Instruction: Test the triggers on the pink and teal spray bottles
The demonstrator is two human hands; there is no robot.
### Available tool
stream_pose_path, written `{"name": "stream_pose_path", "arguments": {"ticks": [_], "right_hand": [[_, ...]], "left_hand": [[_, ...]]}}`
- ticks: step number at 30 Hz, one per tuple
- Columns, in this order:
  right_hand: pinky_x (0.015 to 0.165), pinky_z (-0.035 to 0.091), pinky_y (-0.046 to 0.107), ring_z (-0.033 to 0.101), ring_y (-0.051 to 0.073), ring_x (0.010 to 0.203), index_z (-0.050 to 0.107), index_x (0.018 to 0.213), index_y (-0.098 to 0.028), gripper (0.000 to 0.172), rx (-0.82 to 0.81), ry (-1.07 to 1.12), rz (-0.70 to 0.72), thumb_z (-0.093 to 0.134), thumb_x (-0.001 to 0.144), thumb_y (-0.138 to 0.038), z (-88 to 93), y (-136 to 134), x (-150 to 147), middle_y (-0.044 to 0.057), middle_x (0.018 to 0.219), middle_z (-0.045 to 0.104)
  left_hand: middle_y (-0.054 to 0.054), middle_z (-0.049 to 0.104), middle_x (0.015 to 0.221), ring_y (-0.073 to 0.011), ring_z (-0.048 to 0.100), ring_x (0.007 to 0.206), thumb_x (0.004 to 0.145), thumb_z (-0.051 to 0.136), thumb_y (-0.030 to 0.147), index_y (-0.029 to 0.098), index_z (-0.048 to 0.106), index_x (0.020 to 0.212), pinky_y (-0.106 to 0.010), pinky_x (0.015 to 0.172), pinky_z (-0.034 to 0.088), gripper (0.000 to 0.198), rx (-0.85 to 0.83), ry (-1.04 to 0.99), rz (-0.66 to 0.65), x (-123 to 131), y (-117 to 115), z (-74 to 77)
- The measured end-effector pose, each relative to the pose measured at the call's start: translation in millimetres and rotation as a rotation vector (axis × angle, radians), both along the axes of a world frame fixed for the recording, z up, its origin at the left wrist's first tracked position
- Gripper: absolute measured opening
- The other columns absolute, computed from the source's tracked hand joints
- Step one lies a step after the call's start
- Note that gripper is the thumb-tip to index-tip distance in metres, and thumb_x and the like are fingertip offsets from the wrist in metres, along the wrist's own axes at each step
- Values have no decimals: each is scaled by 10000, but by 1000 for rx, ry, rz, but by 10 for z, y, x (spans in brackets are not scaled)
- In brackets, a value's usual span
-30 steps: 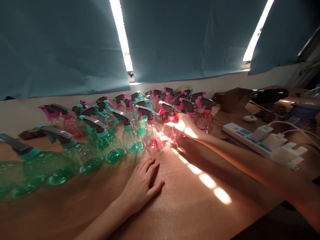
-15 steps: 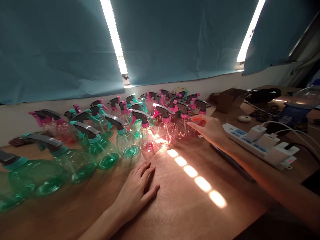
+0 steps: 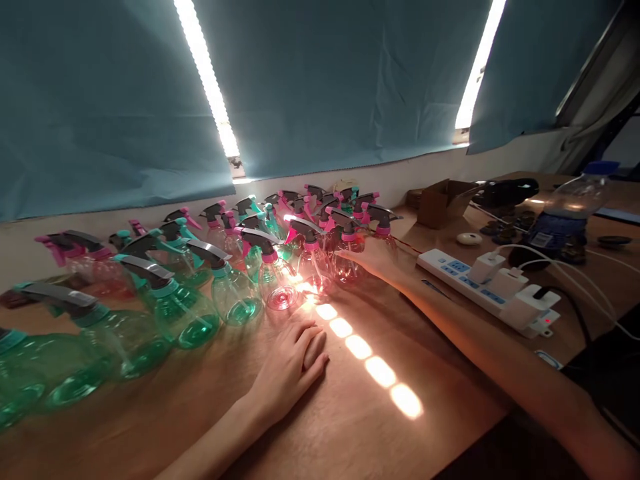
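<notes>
The spray bottles (image 3: 279, 283) look like glossy plastic, the power strip (image 3: 463, 281) smooth plastic, the box (image 3: 433, 207) matt cardboard, the curtain (image 3: 320, 87) matt cloth, the surface (image 3: 350, 420) smooth.

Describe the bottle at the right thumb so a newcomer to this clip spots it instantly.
Below the blue curtain, spray bottles stand on the brown table. Along the front row, go right past the green bottles, then two with pink collars. The next pink-collared bottle is it: it alone has the thumb of the right hand across its body.
</notes>
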State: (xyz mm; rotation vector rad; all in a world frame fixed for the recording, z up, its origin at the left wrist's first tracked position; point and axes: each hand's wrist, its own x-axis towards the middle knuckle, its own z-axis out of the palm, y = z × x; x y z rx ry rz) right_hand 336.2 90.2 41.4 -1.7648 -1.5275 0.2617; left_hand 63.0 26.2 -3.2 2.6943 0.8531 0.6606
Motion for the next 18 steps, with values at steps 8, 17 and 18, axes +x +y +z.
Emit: {"name": "stream_pose_path", "arguments": {"ticks": [8, 17, 18], "right_hand": [[850, 529, 377, 613, 197, 1002, 596, 1150, -197, 260, 45, 1, 80, 536, 937, -333, -20, -289, -70, 72, 1199, 597], [875, 498, 480, 608, 282, 999, 638, 1071, -219, 334, 159, -30, 157, 657, 820, -438, -46, -968, -266, 96, 1069, 668], [855, 501, 488, 609, 304, 985, 645, 1059, -228, 345, 167, -28, 186, 686, 789, -438, -42, -1022, -317, 102, 1040, 677]], "left_hand": [[-78, 571, 1205, -242, 541, 1131, 937, 500, 261, 225, 527, 1155, -405, 974, 458, 223, -113, -70, -12, 110, -23, 44], [-92, 472, 1325, -251, 492, 1222, 904, 600, 346, 242, 350, 1349, -432, 1029, 423, 521, -247, -194, 14, 222, -93, -33], [-98, 448, 1352, -261, 471, 1248, 890, 623, 366, 246, 316, 1375, -440, 1038, 415, 586, -251, -205, 20, 225, -103, -45]]}}
